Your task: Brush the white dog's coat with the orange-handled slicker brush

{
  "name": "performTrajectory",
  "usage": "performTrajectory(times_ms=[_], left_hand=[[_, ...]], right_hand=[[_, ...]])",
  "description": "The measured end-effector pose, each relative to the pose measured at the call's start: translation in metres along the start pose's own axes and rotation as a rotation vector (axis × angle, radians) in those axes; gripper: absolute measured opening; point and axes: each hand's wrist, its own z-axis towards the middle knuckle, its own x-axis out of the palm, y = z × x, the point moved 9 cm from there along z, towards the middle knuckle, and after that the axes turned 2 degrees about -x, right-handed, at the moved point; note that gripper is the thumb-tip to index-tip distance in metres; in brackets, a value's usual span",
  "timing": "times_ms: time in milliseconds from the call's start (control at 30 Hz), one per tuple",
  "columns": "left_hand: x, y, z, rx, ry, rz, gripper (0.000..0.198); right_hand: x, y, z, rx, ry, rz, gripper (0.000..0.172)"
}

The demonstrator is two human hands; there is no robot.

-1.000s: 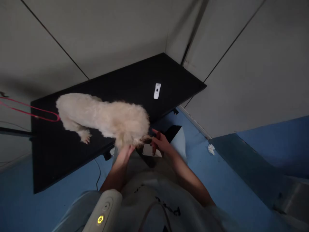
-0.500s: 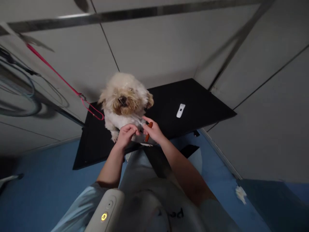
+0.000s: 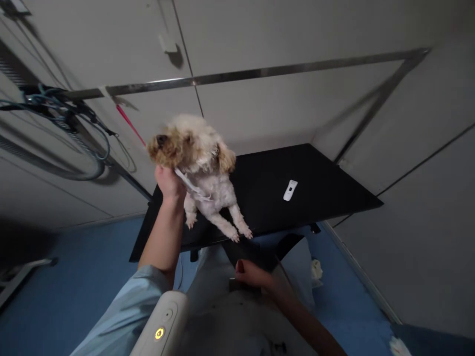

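Note:
A cream dog with a tan muzzle sits on the black table, its head turned to the left and raised. My left hand is closed under its chin, the fingers partly hidden by fur. A white cord hangs around the dog's neck. Down by my waist, my right hand is closed, with a small dark reddish bit showing at its fingertips. What it holds I cannot make out. Just below that hand is a dark pouch-like thing at my front.
A white handheld device lies on the table's right part. The red lead hangs from a metal bar that crosses above the table. Hoses and cables are bundled at left. White crumpled pieces lie on the blue floor.
My left hand has moved up from the dog's chest to its chin, and the dog's head has turned left. My right hand, earlier with an orange-brown handle, has drawn back to my waist.

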Motion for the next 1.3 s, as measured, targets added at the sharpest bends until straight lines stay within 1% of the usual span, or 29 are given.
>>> performTrajectory(times_ms=[67,100,133,167,233,300,367,400,433,467,500,533,600,633,733,767,800,833,867,900,933,967,1033,1067,1100,1167,1200,1233,1300], left_hand=[[-0.009,-0.010,0.013,0.026,-0.011,-0.060,0.053],[-0.015,-0.013,0.017,0.032,-0.015,-0.077,0.054],[-0.021,-0.014,0.019,0.030,-0.017,-0.080,0.055],[-0.027,-0.013,0.020,0.021,-0.025,-0.077,0.054],[-0.038,-0.010,0.019,0.004,-0.047,-0.062,0.051],[-0.046,-0.007,0.017,0.007,-0.062,-0.063,0.048],[-0.049,-0.005,0.017,0.023,-0.059,-0.064,0.049],[-0.050,-0.006,0.018,0.031,-0.062,-0.058,0.049],[-0.052,-0.006,0.019,0.036,-0.068,-0.046,0.050],[-0.052,-0.007,0.020,0.035,-0.071,-0.031,0.050],[-0.053,-0.008,0.022,0.031,-0.075,-0.023,0.050],[-0.054,-0.010,0.023,0.026,-0.082,-0.030,0.050],[-0.054,-0.013,0.025,0.006,-0.091,-0.074,0.048],[-0.054,-0.015,0.025,-0.007,-0.098,-0.101,0.047],[-0.051,-0.022,0.030,-0.033,-0.107,-0.136,0.051],[-0.049,-0.025,0.032,-0.032,-0.101,-0.138,0.054],[-0.049,-0.027,0.035,-0.023,-0.095,-0.138,0.056],[-0.048,-0.029,0.038,-0.017,-0.080,-0.136,0.057],[-0.046,-0.030,0.042,-0.016,-0.056,-0.133,0.057],[-0.045,-0.031,0.045,-0.019,-0.026,-0.127,0.058],[-0.044,-0.031,0.048,-0.022,0.002,-0.115,0.059],[-0.044,-0.032,0.050,-0.027,0.025,-0.103,0.060],[-0.045,-0.034,0.053,-0.044,0.037,-0.105,0.061],[-0.046,-0.035,0.054,-0.055,0.020,-0.123,0.060],[-0.047,-0.037,0.055,-0.066,-0.007,-0.147,0.060],[-0.049,-0.039,0.054,-0.090,-0.073,-0.193,0.060],[-0.050,-0.041,0.053,-0.095,-0.100,-0.206,0.059],[-0.050,-0.043,0.053,-0.093,-0.118,-0.216,0.059],[-0.049,-0.045,0.054,-0.086,-0.125,-0.245,0.060]], right_hand=[[0.002,0.003,0.002,-0.044,0.089,-0.127,0.022],[0.001,0.011,0.004,-0.081,0.125,-0.187,0.021],[-0.004,0.024,0.007,-0.129,0.135,-0.233,0.020],[-0.013,0.045,0.012,-0.190,0.118,-0.274,0.018],[-0.042,0.109,0.024,-0.360,0.014,-0.348,0.015],[-0.082,0.192,0.035,-0.561,-0.123,-0.419,0.015],[-0.123,0.273,0.034,-0.791,-0.263,-0.386,0.012],[-0.145,0.305,0.030,-0.884,-0.369,-0.328,0.009],[-0.162,0.329,0.023,-0.959,-0.459,-0.297,0.006],[-0.169,0.344,0.019,-1.009,-0.487,-0.293,0.006],[-0.169,0.353,0.016,-1.033,-0.466,-0.313,0.008],[-0.163,0.357,0.017,-1.032,-0.403,-0.356,0.011],[-0.151,0.355,0.019,-0.988,-0.281,-0.431,0.017],[-0.152,0.354,0.017,-0.975,-0.287,-0.430,0.017],[-0.181,0.363,-0.002,-1.059,-0.529,-0.274,0.005],[-0.185,0.367,-0.006,-1.097,-0.545,-0.243,0.003],[-0.183,0.370,-0.005,-1.117,-0.489,-0.247,0.003],[-0.175,0.372,0.001,-1.110,-0.379,-0.280,0.006],[-0.166,0.371,0.010,-1.077,-0.264,-0.319,0.010],[-0.162,0.369,0.019,-1.032,-0.198,-0.337,0.014],[-0.164,0.367,0.026,-0.996,-0.209,-0.320,0.015],[-0.173,0.368,0.031,-0.978,-0.283,-0.271,0.014],[-0.193,0.371,0.030,-0.997,-0.458,-0.143,0.009],[-0.196,0.373,0.030,-1.017,-0.456,-0.116,0.007],[-0.191,0.377,0.032,-1.029,-0.372,-0.133,0.006],[-0.171,0.381,0.040,-0.999,-0.101,-0.243,0.009],[-0.167,0.382,0.044,-0.975,-0.025,-0.282,0.010],[-0.171,0.384,0.046,-0.968,-0.038,-0.281,0.010],[-0.195,0.394,0.045,-1.024,-0.247,-0.170,0.006]])
